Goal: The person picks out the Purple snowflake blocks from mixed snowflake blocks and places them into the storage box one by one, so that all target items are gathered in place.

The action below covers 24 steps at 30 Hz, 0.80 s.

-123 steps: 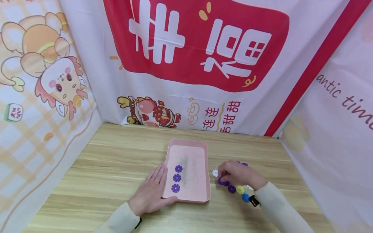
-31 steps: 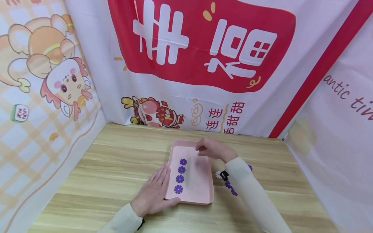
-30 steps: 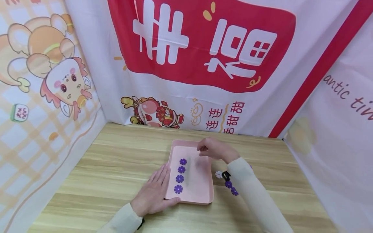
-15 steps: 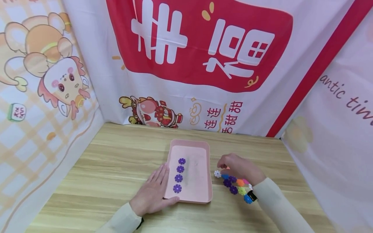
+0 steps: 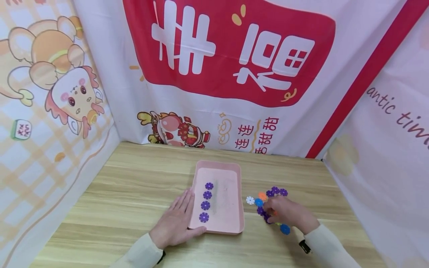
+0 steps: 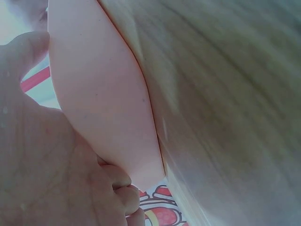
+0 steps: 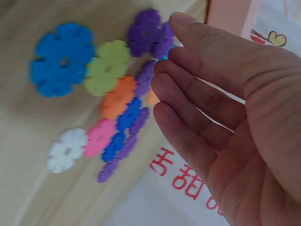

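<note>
A pink tray (image 5: 229,208) lies on the table with several purple snowflake discs (image 5: 205,205) in a column along its left side. My left hand (image 5: 175,221) rests at the tray's near left corner, fingers straight along the left side and thumb at the front rim. Right of the tray is a loose group of snowflake discs. My right hand (image 5: 289,213) is over this group, fingers slightly bent. In the right wrist view, the thumb and fingertips stand apart beside a purple disc (image 7: 144,33); contact with it is unclear.
The loose group includes a white disc (image 5: 250,200), an orange disc (image 5: 262,195), a blue disc (image 5: 285,229) and a yellow-green disc (image 7: 108,68). Printed cloth walls (image 5: 174,100) enclose the wooden table (image 5: 140,178) at the back and both sides.
Since the oldest frame, one more purple disc lies in the tray. My right hand has moved from above the tray's far right corner back to the loose discs; the left hand stays put.
</note>
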Available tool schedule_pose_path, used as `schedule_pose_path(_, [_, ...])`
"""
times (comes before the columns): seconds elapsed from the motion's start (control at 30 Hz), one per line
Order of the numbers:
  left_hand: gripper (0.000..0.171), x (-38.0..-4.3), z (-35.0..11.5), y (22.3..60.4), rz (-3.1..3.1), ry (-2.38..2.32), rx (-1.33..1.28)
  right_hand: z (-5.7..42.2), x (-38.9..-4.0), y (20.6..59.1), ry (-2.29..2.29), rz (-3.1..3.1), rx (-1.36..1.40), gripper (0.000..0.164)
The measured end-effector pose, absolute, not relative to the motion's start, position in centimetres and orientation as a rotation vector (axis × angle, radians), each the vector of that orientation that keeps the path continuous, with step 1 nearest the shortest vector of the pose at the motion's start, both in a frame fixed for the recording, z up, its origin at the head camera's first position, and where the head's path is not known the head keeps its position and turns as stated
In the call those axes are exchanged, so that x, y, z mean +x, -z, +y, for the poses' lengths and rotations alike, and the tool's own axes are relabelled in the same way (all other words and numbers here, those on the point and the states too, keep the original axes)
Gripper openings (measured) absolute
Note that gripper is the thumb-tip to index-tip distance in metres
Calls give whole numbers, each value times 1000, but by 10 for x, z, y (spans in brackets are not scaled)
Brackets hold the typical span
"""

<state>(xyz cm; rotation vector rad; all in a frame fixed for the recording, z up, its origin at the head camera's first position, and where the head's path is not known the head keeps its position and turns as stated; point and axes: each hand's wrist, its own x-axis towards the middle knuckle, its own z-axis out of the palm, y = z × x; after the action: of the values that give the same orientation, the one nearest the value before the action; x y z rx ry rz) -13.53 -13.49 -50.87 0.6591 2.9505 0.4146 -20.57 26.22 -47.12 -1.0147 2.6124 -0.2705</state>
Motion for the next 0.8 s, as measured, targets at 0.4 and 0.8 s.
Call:
schedule_pose_path(0.4, [115, -134, -134, 508, 2940, -421, 634, 267, -208, 487, 358, 2614, -861, 19])
schedule_pose_path(0.8, [113, -134, -134, 509, 2974, -411, 674, 271, -215, 488, 442, 2588, -771, 23])
